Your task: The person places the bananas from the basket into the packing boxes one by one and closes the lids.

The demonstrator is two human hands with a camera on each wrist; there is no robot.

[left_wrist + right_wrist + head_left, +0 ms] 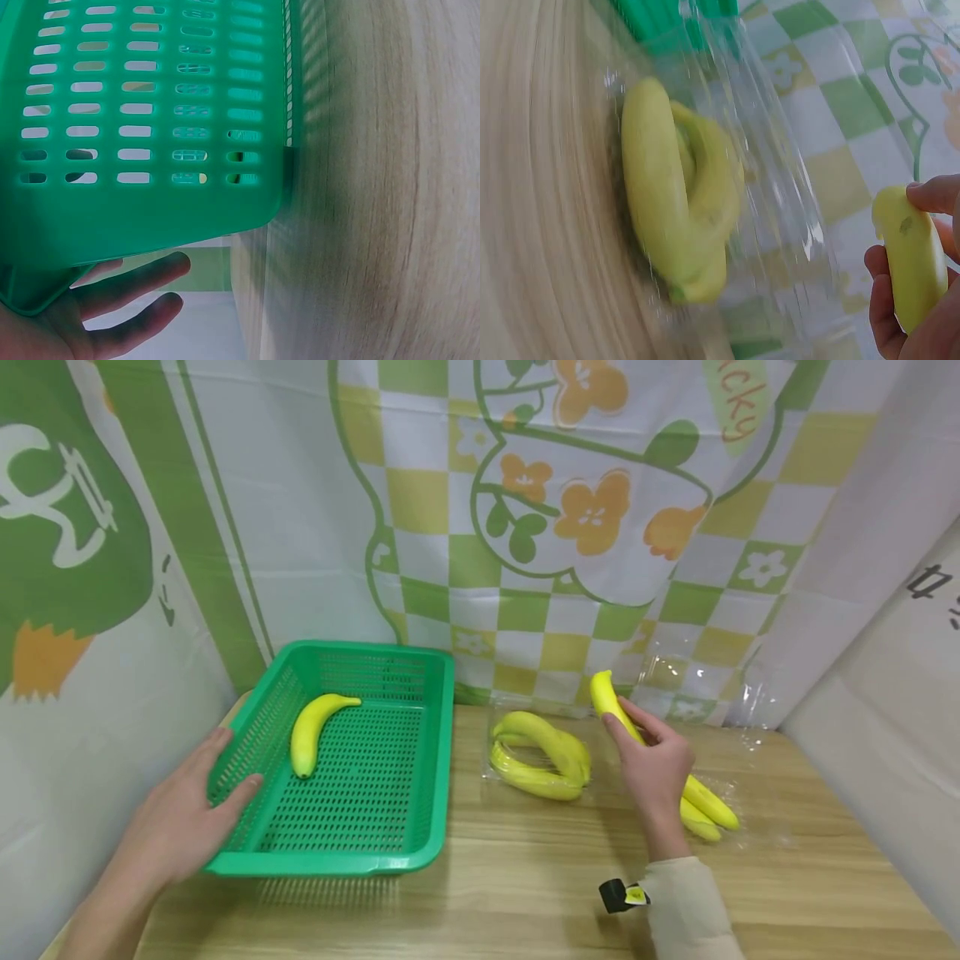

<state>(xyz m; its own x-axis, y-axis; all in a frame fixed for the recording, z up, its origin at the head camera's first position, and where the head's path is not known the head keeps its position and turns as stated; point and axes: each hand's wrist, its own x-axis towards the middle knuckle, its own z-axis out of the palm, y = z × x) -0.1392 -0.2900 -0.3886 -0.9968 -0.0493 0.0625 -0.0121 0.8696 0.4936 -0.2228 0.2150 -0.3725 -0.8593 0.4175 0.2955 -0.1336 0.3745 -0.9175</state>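
Observation:
My right hand holds a yellow banana between thumb and fingers, raised at the right with its tip pointing up and away. In the right wrist view, the fingers curl around that banana. My left hand is over the left rim of a green plastic basket, thumb on the inner side and fingers outside. From the left wrist view, the fingers reach down beside the basket's perforated wall. One banana lies inside the basket, near its left wall.
Right of the basket, several bananas lie in a clear plastic package on the wooden table. More bananas lie on clear plastic beyond my right wrist. A patterned cloth hangs behind.

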